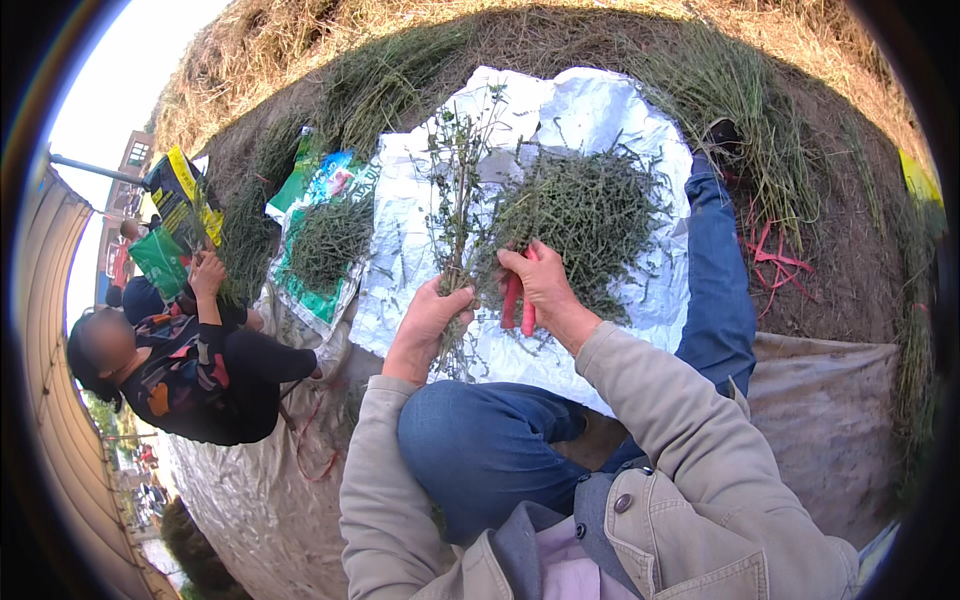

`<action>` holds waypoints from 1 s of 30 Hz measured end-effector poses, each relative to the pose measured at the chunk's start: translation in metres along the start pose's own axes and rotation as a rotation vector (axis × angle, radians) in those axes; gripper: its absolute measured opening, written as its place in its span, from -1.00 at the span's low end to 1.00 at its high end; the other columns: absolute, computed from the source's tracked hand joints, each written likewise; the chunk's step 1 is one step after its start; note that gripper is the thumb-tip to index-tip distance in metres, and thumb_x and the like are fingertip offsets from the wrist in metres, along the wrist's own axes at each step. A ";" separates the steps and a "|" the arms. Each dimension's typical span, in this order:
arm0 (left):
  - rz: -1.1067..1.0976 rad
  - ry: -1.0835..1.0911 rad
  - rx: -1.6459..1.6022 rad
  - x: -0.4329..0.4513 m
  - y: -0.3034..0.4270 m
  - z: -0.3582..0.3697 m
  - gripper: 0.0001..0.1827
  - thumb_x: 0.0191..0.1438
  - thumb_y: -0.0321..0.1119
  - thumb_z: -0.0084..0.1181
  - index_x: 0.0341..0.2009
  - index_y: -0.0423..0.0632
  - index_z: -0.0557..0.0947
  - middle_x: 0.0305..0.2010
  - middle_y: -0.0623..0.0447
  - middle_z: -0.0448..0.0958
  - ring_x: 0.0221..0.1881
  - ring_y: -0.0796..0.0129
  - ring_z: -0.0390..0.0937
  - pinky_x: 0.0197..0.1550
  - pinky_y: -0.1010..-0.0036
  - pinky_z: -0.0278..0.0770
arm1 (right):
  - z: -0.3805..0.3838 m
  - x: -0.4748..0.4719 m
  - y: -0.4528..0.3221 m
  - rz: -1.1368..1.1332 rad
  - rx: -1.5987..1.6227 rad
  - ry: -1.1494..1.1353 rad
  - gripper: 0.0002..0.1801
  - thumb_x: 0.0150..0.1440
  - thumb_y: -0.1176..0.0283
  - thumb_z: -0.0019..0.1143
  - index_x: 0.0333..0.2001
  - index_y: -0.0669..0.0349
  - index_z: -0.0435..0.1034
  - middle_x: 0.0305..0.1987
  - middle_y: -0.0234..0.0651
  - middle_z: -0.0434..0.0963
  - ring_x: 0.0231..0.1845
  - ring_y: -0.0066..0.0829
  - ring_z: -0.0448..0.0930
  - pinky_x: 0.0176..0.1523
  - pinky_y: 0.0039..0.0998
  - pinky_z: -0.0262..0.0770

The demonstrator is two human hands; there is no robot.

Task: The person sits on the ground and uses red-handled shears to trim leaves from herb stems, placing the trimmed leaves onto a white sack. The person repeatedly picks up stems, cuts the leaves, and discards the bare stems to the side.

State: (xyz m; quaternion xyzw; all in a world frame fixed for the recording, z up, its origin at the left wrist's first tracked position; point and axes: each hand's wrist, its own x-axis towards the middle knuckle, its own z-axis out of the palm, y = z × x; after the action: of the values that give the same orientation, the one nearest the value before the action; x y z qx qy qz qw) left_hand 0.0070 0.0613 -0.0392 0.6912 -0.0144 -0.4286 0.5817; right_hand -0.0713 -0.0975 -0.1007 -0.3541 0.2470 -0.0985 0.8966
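My left hand (429, 322) is closed round the lower stems of a bunch of leafy plant stalks (459, 187), whose tops point away from me. Just right of it, my right hand (541, 283) grips a hand tool with red handles (528, 311), perhaps pruning shears; its working end is hidden by my fingers. A heap of cut green sprigs (592, 210) lies beyond my right hand on a creased white sheet (401, 225). Small loose bits of plant are scattered over the sheet.
At the left a seated person (187, 360) holds stalks beside a green sack (315, 300) bearing another heap of sprigs (330, 244). Bundles of long stalks (750, 127) lie on the ground beyond the sheet. Pink ties (776, 255) lie right of my outstretched leg (712, 262).
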 end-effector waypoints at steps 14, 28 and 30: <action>0.094 0.133 0.004 0.006 -0.004 -0.007 -0.84 0.11 -0.43 0.20 -0.24 -0.13 0.50 -0.51 0.11 0.47 -0.66 0.58 0.37 -0.72 0.64 0.27 | -0.068 -0.038 0.015 -0.040 -0.573 -0.114 -0.55 0.33 0.09 -0.13 -0.38 0.29 0.29 -0.44 -0.27 0.49 -0.50 -0.51 0.51 -0.39 -0.42 0.48; 0.099 0.139 0.037 0.003 -0.001 -0.002 -0.82 0.10 -0.42 0.21 -0.24 -0.15 0.50 -0.50 0.07 0.51 -0.65 0.54 0.41 -0.72 0.63 0.30 | -0.033 -0.031 0.010 -0.180 -0.912 -0.216 -0.52 0.32 0.08 -0.15 -0.38 0.36 0.25 -0.45 -0.09 0.46 -0.42 -0.19 0.50 -0.26 -0.20 0.40; 0.103 0.132 0.036 0.003 -0.001 -0.002 -0.82 0.09 -0.42 0.21 -0.24 -0.15 0.50 -0.50 0.07 0.51 -0.64 0.54 0.41 -0.72 0.63 0.30 | -0.028 -0.028 0.010 -0.185 -0.852 -0.190 -0.49 0.29 0.06 -0.14 -0.43 0.36 0.23 -0.52 0.00 0.40 -0.45 0.01 0.45 -0.25 -0.07 0.34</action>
State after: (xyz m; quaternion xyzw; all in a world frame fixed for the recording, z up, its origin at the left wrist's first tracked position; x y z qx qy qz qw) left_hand 0.0098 0.0614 -0.0422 0.7265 -0.0191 -0.3513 0.5903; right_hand -0.1102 -0.0967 -0.1149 -0.7202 0.1494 -0.0349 0.6766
